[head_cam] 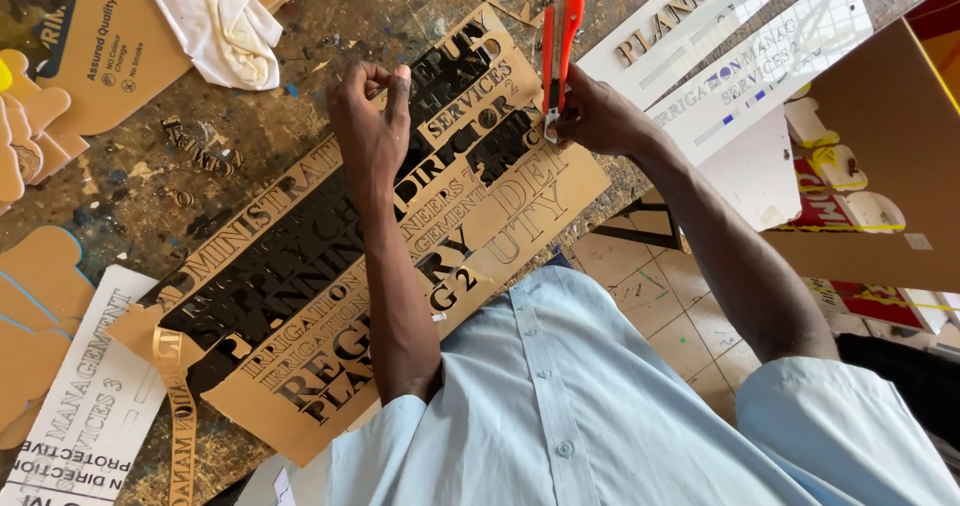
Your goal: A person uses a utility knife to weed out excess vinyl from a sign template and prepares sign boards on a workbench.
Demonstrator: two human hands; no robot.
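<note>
A large tan sheet (520, 201) with cut-out letters lies across the paint-stained workbench, black showing through the cut shapes. My left hand (370, 126) hovers over its middle, fingertips pinched together; I see nothing between them. My right hand (600, 116) is at the sheet's far right edge and grips an orange utility knife (558, 46) upright, its body pointing away from me. Both forearms reach out from my light blue shirt at the bottom.
White lettered panels (740, 76) lie at the upper right, a brown board (880, 156) beside them. A white cloth (225, 21) and tan cut-outs (100, 56) sit at the upper left. Another white panel (85, 406) and a tan strip (180, 416) lie lower left. Tiled floor (670, 306) shows past the bench edge.
</note>
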